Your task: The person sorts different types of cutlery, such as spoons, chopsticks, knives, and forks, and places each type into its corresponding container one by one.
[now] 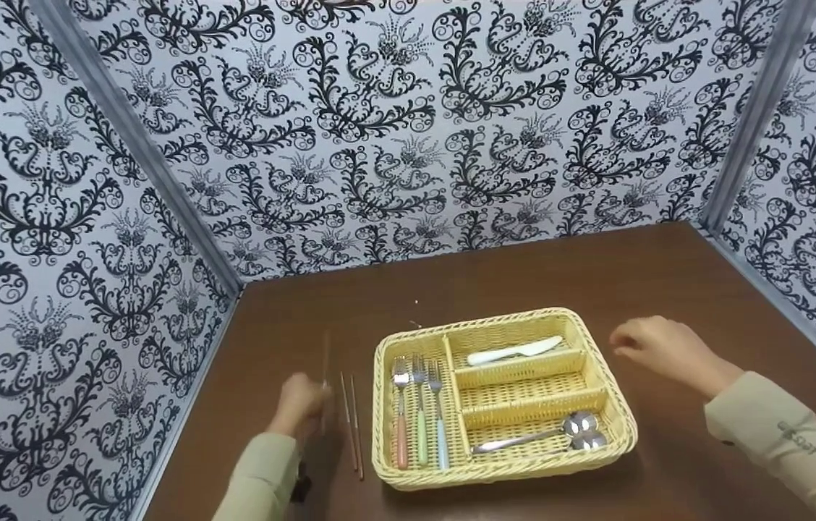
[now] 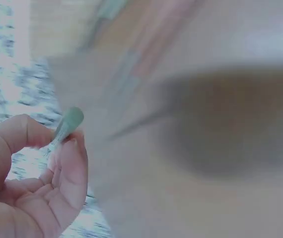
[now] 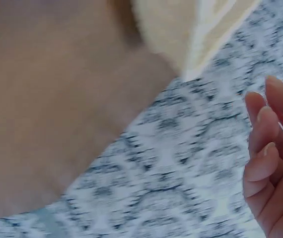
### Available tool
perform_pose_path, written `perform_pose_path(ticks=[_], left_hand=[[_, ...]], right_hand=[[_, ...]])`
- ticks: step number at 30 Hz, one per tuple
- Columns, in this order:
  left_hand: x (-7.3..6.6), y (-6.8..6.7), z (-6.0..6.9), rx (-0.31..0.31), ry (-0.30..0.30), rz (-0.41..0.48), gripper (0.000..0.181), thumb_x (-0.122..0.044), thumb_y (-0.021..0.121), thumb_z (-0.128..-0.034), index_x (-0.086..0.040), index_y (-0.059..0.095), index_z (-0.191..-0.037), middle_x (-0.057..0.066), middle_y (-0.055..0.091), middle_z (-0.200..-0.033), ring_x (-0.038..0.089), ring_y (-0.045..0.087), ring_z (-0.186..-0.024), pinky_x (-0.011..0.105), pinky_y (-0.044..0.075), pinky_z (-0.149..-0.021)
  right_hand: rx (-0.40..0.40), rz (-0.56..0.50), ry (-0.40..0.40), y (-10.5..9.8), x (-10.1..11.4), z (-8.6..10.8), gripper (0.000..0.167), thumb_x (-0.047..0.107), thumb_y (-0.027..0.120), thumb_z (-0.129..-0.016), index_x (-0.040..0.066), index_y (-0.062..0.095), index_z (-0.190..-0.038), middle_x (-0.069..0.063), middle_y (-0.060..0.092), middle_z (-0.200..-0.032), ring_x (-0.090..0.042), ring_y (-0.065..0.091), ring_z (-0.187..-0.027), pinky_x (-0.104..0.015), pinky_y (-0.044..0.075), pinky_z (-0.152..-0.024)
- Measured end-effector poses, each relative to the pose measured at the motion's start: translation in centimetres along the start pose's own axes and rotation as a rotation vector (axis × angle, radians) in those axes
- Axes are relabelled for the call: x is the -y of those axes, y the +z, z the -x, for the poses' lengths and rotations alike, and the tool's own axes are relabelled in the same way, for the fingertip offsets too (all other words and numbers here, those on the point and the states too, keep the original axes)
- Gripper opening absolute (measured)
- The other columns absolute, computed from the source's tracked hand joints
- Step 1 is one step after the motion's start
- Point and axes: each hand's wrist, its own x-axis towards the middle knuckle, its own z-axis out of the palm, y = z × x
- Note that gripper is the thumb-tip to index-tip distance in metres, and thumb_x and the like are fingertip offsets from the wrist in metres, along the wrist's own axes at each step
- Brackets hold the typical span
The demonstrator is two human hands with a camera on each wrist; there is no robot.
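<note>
My left hand (image 1: 299,401) is over the table left of the basket and pinches a thin chopstick (image 1: 325,362) between thumb and fingers. Motion blurs it in the head view; the left wrist view shows its green end (image 2: 73,119). A pair of metal chopsticks (image 1: 350,427) with reddish handles lies between that hand and the yellow wicker cutlery basket (image 1: 509,472). Right of the basket, my right hand (image 1: 668,353) hovers with its fingers loosely bent, holding nothing. The right wrist view also shows bare fingers (image 3: 263,166).
Forks (image 1: 420,412) with red, green and blue handles fill the basket's left compartment. A white-handled knife (image 1: 515,351) lies in the top right one, spoons (image 1: 581,427) in the bottom right. Patterned walls (image 1: 393,145) enclose the brown table (image 1: 292,311) at the back and sides.
</note>
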Motion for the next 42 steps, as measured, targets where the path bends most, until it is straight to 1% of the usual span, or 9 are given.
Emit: perform_pose_path(ticks=[8,11,15,18,22,25,31,38,42], left_hand=[[-9.7,0.6,1.7,0.041,0.35,0.025,0.014,-0.006,0.061,-0.0753,-0.005,0.057,-0.062,-0.001,0.05,-0.057,0.011,0.041,-0.049,0.024,0.038,-0.047],[-12.5,1.9,3.0,0.011,0.552,-0.082,0.015,-0.004,0.06,-0.0725,-0.008,0.053,-0.06,-0.002,0.047,-0.058,0.01,0.038,-0.05,0.023,0.035,-0.047],[-15.1,4.2,5.0,-0.295,0.914,-0.498,0.011,-0.003,0.061,-0.0657,-0.011,0.054,-0.061,-0.002,0.049,-0.061,0.01,0.043,-0.051,0.024,0.039,-0.043],[-16.4,5.6,6.6,-0.479,1.054,-0.725,0.011,-0.004,0.063,-0.0649,-0.012,0.056,-0.065,0.0,0.052,-0.068,0.011,0.049,-0.056,0.021,0.042,-0.041],[-17.5,6.8,8.0,-0.466,1.09,-0.934,0.011,-0.003,0.063,-0.0696,-0.011,0.06,-0.076,0.0,0.053,-0.075,0.01,0.051,-0.065,0.016,0.042,-0.045],[-17.6,7.4,8.4,-0.559,1.137,-1.021,0.011,-0.003,0.06,-0.0728,-0.014,0.059,-0.074,-0.002,0.052,-0.072,0.007,0.05,-0.063,0.014,0.04,-0.045],[-17.1,8.2,8.1,-0.761,1.221,-0.939,0.011,-0.006,0.056,-0.0718,-0.015,0.055,-0.066,-0.003,0.047,-0.066,0.006,0.044,-0.057,0.015,0.035,-0.04],[-16.1,7.5,7.2,-0.678,1.235,-0.88,0.01,-0.005,0.062,-0.0684,-0.014,0.06,-0.073,-0.003,0.052,-0.071,0.008,0.049,-0.063,0.015,0.04,-0.047],[-13.7,6.5,5.5,-0.687,1.199,-0.766,0.014,-0.01,0.068,-0.0659,-0.012,0.063,-0.079,-0.001,0.057,-0.077,0.012,0.053,-0.068,0.017,0.044,-0.048]], right_hand=[[-0.374,0.026,-0.452,0.6,6.1,-3.7,0.017,0.004,0.072,-0.068,0.009,0.066,-0.083,0.0,0.065,-0.076,-0.012,0.06,-0.062,-0.025,0.05,-0.055],[-0.441,0.068,-0.565,1.1,8.3,-5.0,0.021,0.004,0.071,-0.066,0.006,0.066,-0.086,-0.004,0.066,-0.078,-0.015,0.062,-0.063,-0.025,0.051,-0.056],[-0.455,0.153,-0.599,1.5,10.6,-6.1,0.017,0.004,0.07,-0.067,0.003,0.066,-0.083,-0.005,0.063,-0.077,-0.016,0.06,-0.063,-0.026,0.051,-0.056],[-0.477,0.224,-0.6,2.0,11.8,-6.8,0.012,0.0,0.069,-0.068,0.003,0.065,-0.079,-0.005,0.061,-0.076,-0.016,0.059,-0.062,-0.024,0.051,-0.054],[-0.504,0.332,-0.586,2.8,12.6,-7.2,0.013,-0.008,0.065,-0.065,0.004,0.063,-0.071,-0.004,0.057,-0.07,-0.014,0.053,-0.056,-0.021,0.045,-0.046],[-0.501,0.384,-0.574,3.3,12.6,-7.3,0.016,-0.011,0.062,-0.063,0.005,0.059,-0.065,-0.002,0.052,-0.066,-0.013,0.047,-0.053,-0.021,0.039,-0.042],[-0.485,0.386,-0.579,4.0,12.2,-7.4,0.015,-0.009,0.062,-0.065,0.006,0.058,-0.063,-0.001,0.049,-0.063,-0.014,0.045,-0.053,-0.023,0.037,-0.043],[-0.432,0.404,-0.548,4.7,11.9,-8.1,0.018,-0.007,0.066,-0.06,0.008,0.056,-0.06,-0.001,0.047,-0.061,-0.014,0.043,-0.051,-0.024,0.036,-0.045],[-0.184,0.337,-0.445,5.9,10.2,-8.9,0.017,-0.003,0.066,-0.066,0.009,0.056,-0.059,0.0,0.05,-0.059,-0.013,0.044,-0.049,-0.025,0.038,-0.043]])
